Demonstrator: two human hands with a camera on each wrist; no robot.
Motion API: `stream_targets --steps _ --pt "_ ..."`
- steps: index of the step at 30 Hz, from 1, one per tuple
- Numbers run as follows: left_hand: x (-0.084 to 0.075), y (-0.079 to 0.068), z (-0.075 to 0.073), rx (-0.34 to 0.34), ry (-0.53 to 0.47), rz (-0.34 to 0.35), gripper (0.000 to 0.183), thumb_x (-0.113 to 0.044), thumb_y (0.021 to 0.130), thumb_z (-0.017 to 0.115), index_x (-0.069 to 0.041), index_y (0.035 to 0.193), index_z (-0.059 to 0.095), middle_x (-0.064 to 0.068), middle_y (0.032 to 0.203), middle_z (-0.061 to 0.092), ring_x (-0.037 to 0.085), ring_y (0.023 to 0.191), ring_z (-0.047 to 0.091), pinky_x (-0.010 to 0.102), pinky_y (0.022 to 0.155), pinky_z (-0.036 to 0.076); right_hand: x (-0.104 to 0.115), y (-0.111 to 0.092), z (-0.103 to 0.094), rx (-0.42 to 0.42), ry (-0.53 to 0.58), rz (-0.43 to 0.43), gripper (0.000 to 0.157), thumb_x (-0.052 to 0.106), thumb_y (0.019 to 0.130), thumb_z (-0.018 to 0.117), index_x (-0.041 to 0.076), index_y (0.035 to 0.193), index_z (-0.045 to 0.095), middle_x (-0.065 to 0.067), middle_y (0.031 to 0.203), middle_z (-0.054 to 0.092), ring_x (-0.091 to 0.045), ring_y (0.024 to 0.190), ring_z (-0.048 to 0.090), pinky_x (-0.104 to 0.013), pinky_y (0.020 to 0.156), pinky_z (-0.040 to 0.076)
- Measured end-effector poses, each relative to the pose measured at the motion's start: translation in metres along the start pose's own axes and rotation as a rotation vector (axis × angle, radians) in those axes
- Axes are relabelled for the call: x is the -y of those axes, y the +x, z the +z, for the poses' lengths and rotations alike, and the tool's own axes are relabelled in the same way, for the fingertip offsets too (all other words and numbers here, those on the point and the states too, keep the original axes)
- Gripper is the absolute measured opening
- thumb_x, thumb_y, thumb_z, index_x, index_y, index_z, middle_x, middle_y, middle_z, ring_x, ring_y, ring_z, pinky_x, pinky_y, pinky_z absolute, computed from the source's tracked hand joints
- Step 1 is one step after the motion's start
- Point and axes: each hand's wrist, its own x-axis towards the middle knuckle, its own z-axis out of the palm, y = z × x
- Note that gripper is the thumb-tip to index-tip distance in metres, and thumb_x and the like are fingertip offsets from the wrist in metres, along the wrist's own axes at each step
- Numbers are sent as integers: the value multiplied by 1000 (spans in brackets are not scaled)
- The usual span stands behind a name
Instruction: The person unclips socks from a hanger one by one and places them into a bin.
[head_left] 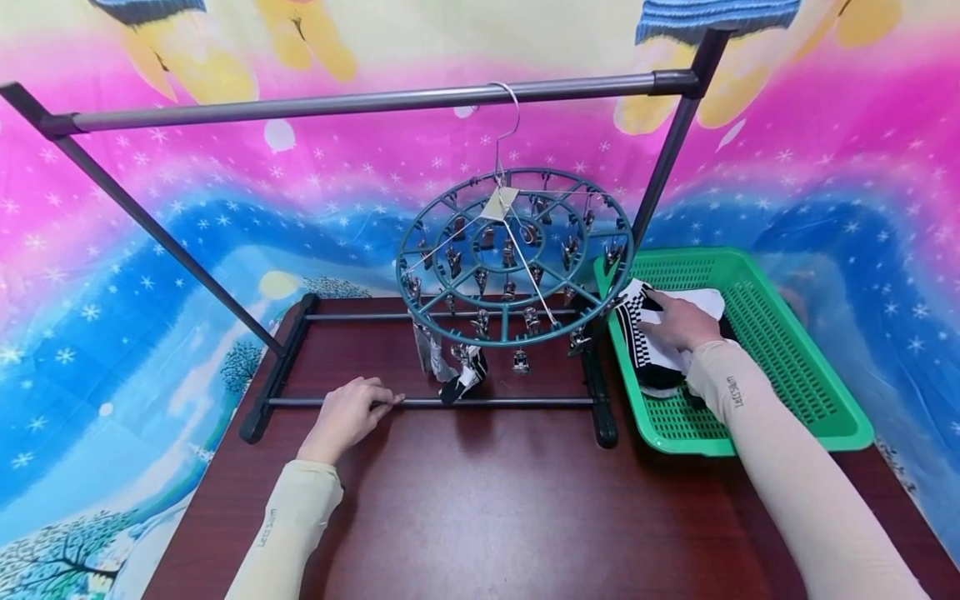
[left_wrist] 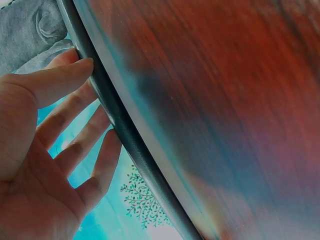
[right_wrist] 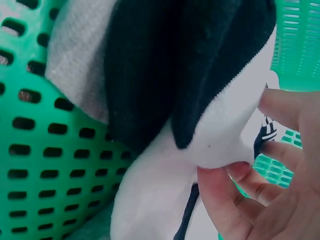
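My right hand (head_left: 682, 323) reaches into the green basket (head_left: 806, 350) and pinches a white sock (right_wrist: 235, 115) with black parts. Beside it lies a black-and-white checkered cuff (head_left: 637, 333); a grey sock (right_wrist: 82, 60) shows against the basket wall. My left hand (head_left: 352, 417) is at the rack's lower front bar (head_left: 525, 402), its thumb and fingertips touching the bar, fingers fairly straight in the left wrist view. A grey sock (head_left: 431, 350) and a black-and-white sock (head_left: 467, 375) hang from the round clip hanger (head_left: 504, 340), to the right of this hand.
The hanger's hook (head_left: 513, 112) hangs on the rack's top bar (head_left: 300, 107). Several metal clips (head_left: 521, 361) dangle below its rings. Dark rack feet (head_left: 606, 425) stand on the brown table (head_left: 510, 508). A printed cloth (head_left: 150, 250) covers the wall behind.
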Motion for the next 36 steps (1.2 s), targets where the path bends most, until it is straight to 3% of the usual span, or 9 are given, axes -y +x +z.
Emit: stream_targets --steps 3,5,7,10,17,36 --pt "0 0 0 0 1 2 6 -15 89 82 -21 91 84 -7 88 71 23 88 70 50 72 59 0 1 0 21 -15 0 87 51 101 57 15 167 13 -38 159 31 -55 130 51 -54 80 53" --pt "0 0 1 2 1 1 6 -16 90 81 -21 91 84 -7 88 71 23 88 70 50 73 59 1 0 1 47 -7 10 88 51 101 57 17 168 11 -39 159 30 -48 108 64 -46 67 52" --pt "0 -1 1 6 -1 -4 6 -16 90 81 -21 91 84 -7 88 71 23 88 70 50 73 59 3 -2 0 74 6 19 87 50 102 56 17 168 9 -40 159 28 -42 88 69 -43 61 52" --pt "-1 -1 1 11 -9 -16 7 -15 90 81 -21 92 84 -7 87 71 23 88 70 50 74 59 6 -5 1 113 25 39 86 48 103 56 18 168 8 -40 159 25 -26 56 59 -37 51 49" --pt "-1 -2 1 -7 -3 -17 9 -12 87 83 -20 90 84 -8 85 70 23 87 70 50 73 59 5 -4 3 136 7 42 86 50 103 53 18 168 6 -44 160 14 -23 55 59 -36 52 50" --pt "-3 -2 1 2 0 -40 7 -15 89 82 -21 92 85 -6 87 72 24 87 69 51 73 59 3 -1 6 158 12 36 85 48 103 52 16 168 6 -45 158 16 -22 53 57 -36 51 50"
